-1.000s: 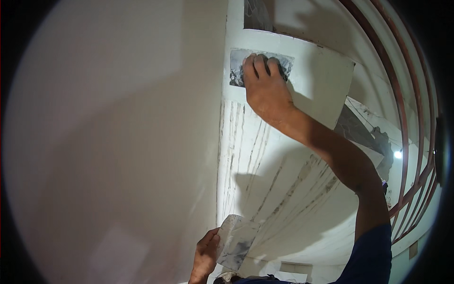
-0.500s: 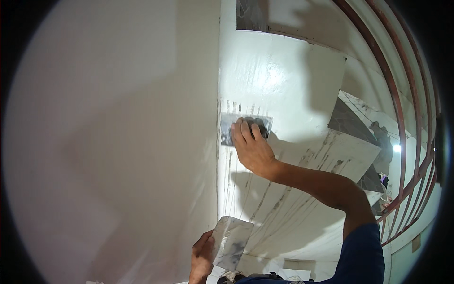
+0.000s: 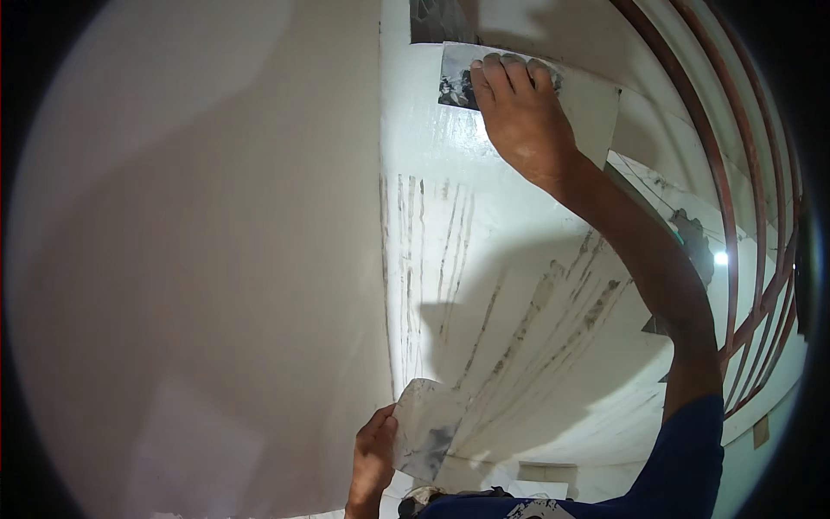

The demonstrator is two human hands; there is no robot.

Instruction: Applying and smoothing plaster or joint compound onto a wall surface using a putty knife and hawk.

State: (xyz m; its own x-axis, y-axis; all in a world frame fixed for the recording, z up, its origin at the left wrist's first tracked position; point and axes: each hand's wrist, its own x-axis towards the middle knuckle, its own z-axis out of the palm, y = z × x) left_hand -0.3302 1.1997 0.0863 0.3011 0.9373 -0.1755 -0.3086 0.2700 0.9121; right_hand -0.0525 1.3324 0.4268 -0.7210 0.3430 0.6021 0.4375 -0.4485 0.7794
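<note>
My right hand is raised high, its fingers closed over the dark grip of a rectangular plastering trowel. The trowel's flat blade lies against the wet, glossy upper part of a white coated surface. Low in the view, my left hand grips the left edge of a flat, pale plate smeared with white and grey. That plate is tilted and held apart from the trowel. Dark, rough streaks run down the white surface below the trowel.
A broad plain wall fills the left side and meets the white surface at a vertical corner. Curved red-brown railings sweep down the right. Grey step-like patches show at the top. A bright lamp shines near the railing.
My right hand has slid the trowel upward and slightly right across the white surface, uncovering the streaks' upper ends. My left hand keeps hold of the plate in nearly the same place.
</note>
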